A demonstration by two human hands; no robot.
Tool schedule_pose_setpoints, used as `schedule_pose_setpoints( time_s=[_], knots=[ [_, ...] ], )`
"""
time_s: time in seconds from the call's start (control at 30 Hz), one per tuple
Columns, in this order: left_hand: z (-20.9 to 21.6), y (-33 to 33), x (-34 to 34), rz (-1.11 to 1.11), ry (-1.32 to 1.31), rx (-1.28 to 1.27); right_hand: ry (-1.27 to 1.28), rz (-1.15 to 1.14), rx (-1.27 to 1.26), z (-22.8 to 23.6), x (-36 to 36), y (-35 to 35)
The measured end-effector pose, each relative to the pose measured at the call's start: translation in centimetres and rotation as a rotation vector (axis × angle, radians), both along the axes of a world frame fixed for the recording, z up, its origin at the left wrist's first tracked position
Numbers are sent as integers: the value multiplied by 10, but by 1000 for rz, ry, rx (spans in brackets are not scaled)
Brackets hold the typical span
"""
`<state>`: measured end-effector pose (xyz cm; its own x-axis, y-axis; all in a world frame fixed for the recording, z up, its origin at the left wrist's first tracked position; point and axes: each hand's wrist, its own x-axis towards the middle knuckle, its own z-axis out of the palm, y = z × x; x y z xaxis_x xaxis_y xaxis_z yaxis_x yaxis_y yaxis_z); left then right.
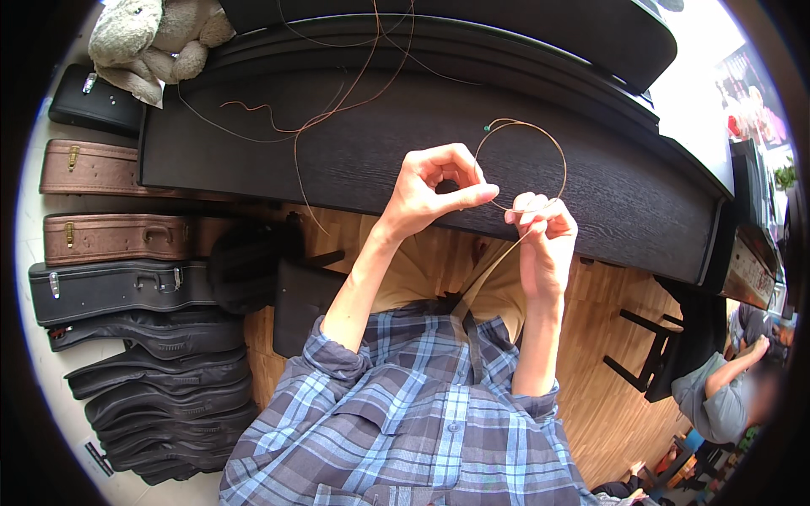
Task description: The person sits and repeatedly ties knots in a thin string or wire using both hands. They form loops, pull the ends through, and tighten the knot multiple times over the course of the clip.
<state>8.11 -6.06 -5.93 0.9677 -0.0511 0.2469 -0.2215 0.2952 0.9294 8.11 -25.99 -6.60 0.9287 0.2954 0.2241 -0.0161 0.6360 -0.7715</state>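
Observation:
Both hands are raised in front of a black closed piano lid. A thin bronze-coloured wire string is coiled into one loop between them, with a small green bead end at its top left. My left hand pinches the loop at its left side with thumb and forefinger. My right hand grips the wire where the loop crosses, and the loose tail runs down toward my lap. Blue plaid sleeves cover both upper arms.
More loose wire strings lie sprawled on the piano lid. A grey stuffed toy sits at the top left. Several instrument cases are stacked on the left. A black stool stands below. Another person sits at the lower right.

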Motion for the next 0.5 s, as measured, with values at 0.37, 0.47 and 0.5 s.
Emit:
schedule_pose_setpoints(
  time_s=[0.37,0.47,0.5],
  knots=[
    [-5,0,1,-5,-44,67,88,-380,-220,19,-11,24],
    [-6,0,2,-15,-67,115,80,-447,-254,20,-10,33],
    [-6,0,2,-18,-77,130,73,-460,-274,20,-10,35]
  ],
)
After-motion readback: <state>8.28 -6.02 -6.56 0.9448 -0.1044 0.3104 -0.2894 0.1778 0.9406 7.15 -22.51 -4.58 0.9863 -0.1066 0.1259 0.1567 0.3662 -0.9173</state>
